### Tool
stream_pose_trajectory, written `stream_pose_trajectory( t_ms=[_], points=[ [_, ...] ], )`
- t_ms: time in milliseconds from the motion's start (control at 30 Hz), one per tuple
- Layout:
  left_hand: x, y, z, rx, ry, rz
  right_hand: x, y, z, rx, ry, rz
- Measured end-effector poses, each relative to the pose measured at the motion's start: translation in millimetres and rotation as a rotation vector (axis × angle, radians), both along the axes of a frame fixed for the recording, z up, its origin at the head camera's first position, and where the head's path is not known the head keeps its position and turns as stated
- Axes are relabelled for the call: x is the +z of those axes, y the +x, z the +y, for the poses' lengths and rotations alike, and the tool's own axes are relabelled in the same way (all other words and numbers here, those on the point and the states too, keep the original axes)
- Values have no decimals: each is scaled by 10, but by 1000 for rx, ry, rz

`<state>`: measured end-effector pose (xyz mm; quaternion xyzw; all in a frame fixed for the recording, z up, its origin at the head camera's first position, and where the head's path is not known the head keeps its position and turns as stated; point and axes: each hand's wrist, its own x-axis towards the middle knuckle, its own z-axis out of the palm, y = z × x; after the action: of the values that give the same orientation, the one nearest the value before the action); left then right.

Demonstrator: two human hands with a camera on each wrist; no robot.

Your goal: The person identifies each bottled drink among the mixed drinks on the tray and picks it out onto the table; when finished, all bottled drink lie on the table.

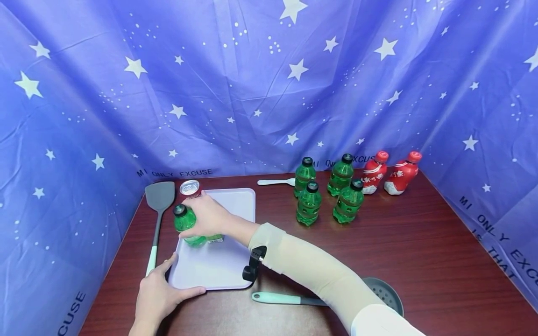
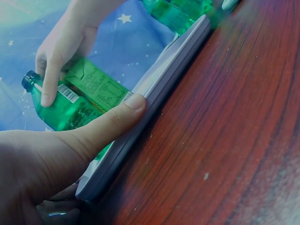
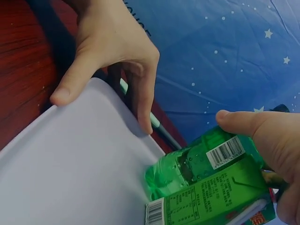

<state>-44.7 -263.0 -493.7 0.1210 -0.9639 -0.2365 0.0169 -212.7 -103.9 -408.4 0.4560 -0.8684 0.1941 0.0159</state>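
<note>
On the light lilac tray [image 1: 229, 268] stands a small green bottle [image 1: 184, 221] with a black cap. My right hand [image 1: 208, 216] grips its upper part, thumb on the near side in the right wrist view. Against the bottle is a green drink carton [image 3: 208, 199], mostly hidden by that hand in the head view. A red can [image 1: 190, 188] with a silver top stands just behind, its lower part covered. My left hand [image 1: 157, 291] holds the tray's near left corner, its thumb [image 2: 124, 110] on the front rim and fingers along the left side.
Several green bottles [image 1: 308, 205] and two red bottles [image 1: 402, 173] stand at the back right. A grey spatula [image 1: 159, 195] lies left of the tray. A white-handled utensil [image 1: 275, 182] lies behind, and a slotted spoon [image 1: 384, 291] lies in front, partly under the right arm.
</note>
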Motion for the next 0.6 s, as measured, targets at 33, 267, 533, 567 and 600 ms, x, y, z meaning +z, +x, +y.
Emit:
stream_pose_trajectory(
  t_ms=[33, 267, 533, 567, 600],
  points=[
    [0, -1, 0, 0, -2, -3, 6, 5, -7, 0, 0, -3],
    [-9, -6, -4, 4, 7, 7, 186, 73, 19, 3, -138, -57],
    [-1, -11, -2, 6, 10, -1, 610, 116, 227, -6, -379, -111],
    [1, -10, -1, 8, 10, -6, 663, 117, 267, -13, -410, -119],
    [4, -11, -1, 11, 11, -10, 713, 111, 307, -25, -434, -122]
  ],
)
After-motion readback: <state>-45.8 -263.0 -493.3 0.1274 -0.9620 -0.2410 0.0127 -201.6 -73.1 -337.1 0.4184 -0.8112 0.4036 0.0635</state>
